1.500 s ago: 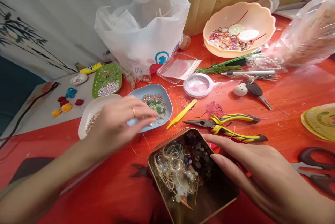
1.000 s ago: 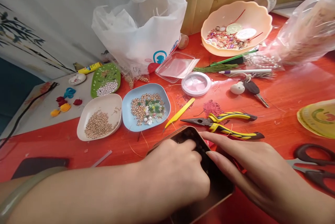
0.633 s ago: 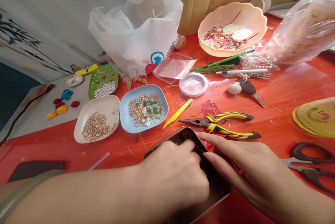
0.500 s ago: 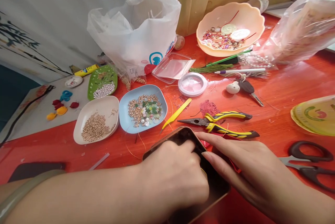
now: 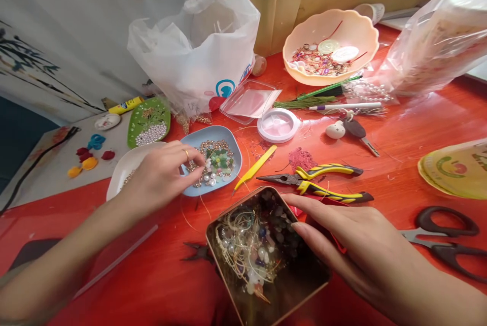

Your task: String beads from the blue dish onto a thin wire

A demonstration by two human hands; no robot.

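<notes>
While the left hand's (image 5: pixel 162 171) grasp was unclear, the right hand (image 5: pixel 344 242) held the tin (image 5: pixel 294 285); slipping risked beads (image 5: pixel 262 254) crossing the table's (image 5: pixel 175 285) near edge.

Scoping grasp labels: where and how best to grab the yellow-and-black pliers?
Pliers: probably grip both handles, coming from the right. They splay open that way, while the narrow nose points left. The tin and right hand crowd the near side.
</notes>
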